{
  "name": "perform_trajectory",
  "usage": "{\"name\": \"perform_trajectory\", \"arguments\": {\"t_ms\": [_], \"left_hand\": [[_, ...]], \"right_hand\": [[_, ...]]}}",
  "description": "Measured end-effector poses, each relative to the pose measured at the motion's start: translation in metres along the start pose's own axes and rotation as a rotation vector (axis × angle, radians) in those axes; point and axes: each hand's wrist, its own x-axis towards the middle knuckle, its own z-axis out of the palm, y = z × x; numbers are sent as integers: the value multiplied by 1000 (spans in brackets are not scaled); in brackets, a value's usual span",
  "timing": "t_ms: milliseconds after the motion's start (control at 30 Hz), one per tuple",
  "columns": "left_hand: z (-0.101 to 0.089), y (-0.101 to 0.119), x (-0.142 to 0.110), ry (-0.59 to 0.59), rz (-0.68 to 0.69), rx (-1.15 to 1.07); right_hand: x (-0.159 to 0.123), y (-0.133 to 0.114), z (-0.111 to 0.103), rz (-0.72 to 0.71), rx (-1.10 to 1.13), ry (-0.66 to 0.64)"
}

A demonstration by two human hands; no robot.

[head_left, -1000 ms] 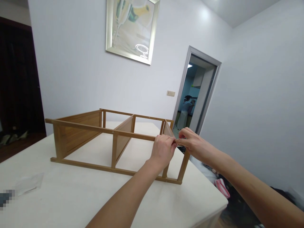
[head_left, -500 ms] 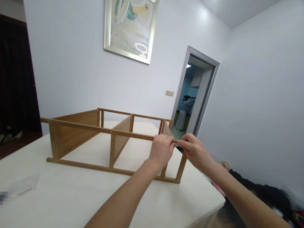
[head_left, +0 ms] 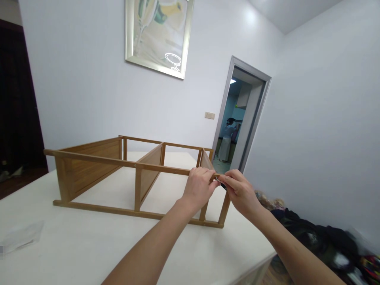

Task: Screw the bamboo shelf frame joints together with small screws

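A brown wooden shelf rack [head_left: 101, 158] lies on its side on the white table [head_left: 118, 245]. My left hand [head_left: 197, 186] is closed over its upper rail, near the right end. Just right of it, my right hand [head_left: 239, 194] is closed in a pinch at the same rail. Between the two hands shows a small, thin, bent silvery metal piece [head_left: 217, 180], which my right fingertips hold. Its exact kind is too small to make out, and my fingers hide the spot where it meets the rail.
A clear plastic bag [head_left: 23, 236] lies on the table at the left. Dark clothes [head_left: 314, 237] are heaped beyond the table's right edge. A person [head_left: 227, 136] stands in the room past the doorway [head_left: 252, 118]. A framed picture [head_left: 128, 35] hangs on the wall.
The whole view has shifted a little, so the rack and table sit slightly further left. Both hands stay at the upper rail; the metal piece between them shows at a slightly different angle.
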Motion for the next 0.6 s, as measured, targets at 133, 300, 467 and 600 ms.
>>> {"name": "perform_trajectory", "arguments": {"t_ms": [133,300,467,600], "left_hand": [[-5,1,0,-17,9,-28],[-5,3,1,-14,-6,-32],[-3,1,1,-7,-3,-39],[-2,0,1,-9,9,-32]], "right_hand": [[0,-1,0,4,1,-11],[2,-1,-2,19,-61,-38],[-1,-3,-2,41,-175,-49],[-10,-6,3,6,-270,7]]}}
